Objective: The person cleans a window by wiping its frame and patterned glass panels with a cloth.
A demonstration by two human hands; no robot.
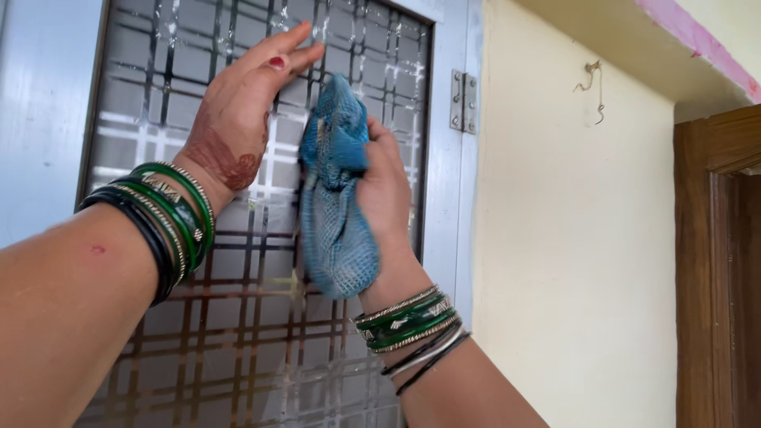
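Against the patterned glass panel (238, 317), we wipe with a blue cloth (337, 206).
Our right hand (388, 198) is clamped on it; our left hand (246, 103) lies spread flat; lower panes look unwiped.

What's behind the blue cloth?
Behind the blue cloth, gripped by the right hand, is the grid-patterned glass panel. The left hand lies flat on the panel. The patch under the cloth is hidden.
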